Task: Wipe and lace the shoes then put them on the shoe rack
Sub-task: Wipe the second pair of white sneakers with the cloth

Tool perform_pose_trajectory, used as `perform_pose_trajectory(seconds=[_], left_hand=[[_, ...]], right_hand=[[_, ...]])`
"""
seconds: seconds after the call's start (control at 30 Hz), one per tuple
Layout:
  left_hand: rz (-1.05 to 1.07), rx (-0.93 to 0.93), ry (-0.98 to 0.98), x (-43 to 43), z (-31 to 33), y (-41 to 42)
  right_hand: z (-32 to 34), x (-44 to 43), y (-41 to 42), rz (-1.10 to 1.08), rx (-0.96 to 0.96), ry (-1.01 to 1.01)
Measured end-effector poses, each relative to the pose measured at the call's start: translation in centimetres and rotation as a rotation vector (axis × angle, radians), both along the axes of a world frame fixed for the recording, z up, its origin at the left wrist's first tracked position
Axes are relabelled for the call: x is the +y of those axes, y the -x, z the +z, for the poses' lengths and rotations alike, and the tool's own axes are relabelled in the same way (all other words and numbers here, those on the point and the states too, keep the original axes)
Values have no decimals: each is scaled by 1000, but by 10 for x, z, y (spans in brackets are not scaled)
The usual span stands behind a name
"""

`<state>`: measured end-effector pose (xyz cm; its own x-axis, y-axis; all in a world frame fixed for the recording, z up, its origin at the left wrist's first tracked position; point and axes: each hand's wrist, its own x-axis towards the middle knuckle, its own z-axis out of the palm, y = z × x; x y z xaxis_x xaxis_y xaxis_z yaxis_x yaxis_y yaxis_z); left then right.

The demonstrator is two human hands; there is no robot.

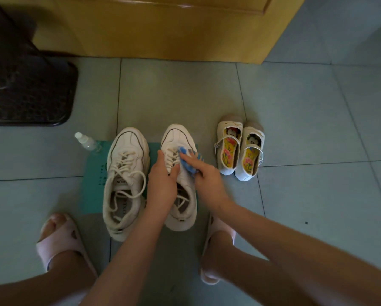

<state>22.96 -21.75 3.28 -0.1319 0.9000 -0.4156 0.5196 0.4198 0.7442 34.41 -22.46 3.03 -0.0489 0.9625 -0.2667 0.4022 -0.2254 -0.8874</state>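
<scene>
Crouching over a teal mat (92,173) on the tiled floor (317,118), a person works on two white sneakers that stand side by side on it, toes pointing away. The left hand (163,182) grips the right sneaker (178,135) across its middle, with the thumb lying over the laces and the fingers wrapped round the tongue area. The right hand (205,173) holds a bunched blue cloth (187,160) and presses it against the upper right side of that sneaker, beside the laces. The left sneaker (125,173) stands just beside it, untouched, its laces loose and looped over the opening. A small clear bottle (86,142) lies at the mat's far left corner. A pair of small white shoes (229,151) with patterned insoles stands right of the mat, near the sneakers. The person's feet, in pink slippers (57,241), flank the mat. A wooden door (163,29) and a dark stand (30,96) lie beyond.
</scene>
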Motion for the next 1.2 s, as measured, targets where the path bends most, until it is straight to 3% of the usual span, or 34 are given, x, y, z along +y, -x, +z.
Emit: perform_pose_trajectory(seconds=[0.47, 0.63, 0.7, 0.73, 0.8, 0.97, 1.07, 1.2], left_hand=[[15, 50, 73, 1, 13, -5], [29, 37, 64, 1, 12, -4], [37, 31, 66, 0, 12, -5], [41, 25, 71, 0, 13, -6], [56, 10, 83, 1, 15, -8], [72, 12, 96, 1, 18, -11], [66, 16, 109, 3, 16, -11], [32, 1, 151, 4, 18, -11]], right_hand=[[27, -78, 7, -210, 49, 76], [2, -113, -2, -167, 207, 112], [1, -120, 1, -131, 314, 246], [4, -123, 8, -185, 367, 307], [9, -133, 31, -476, 303, 183], [14, -139, 81, -779, 267, 123], [16, -145, 91, -822, 303, 102], [13, -162, 88, -680, 351, 192]])
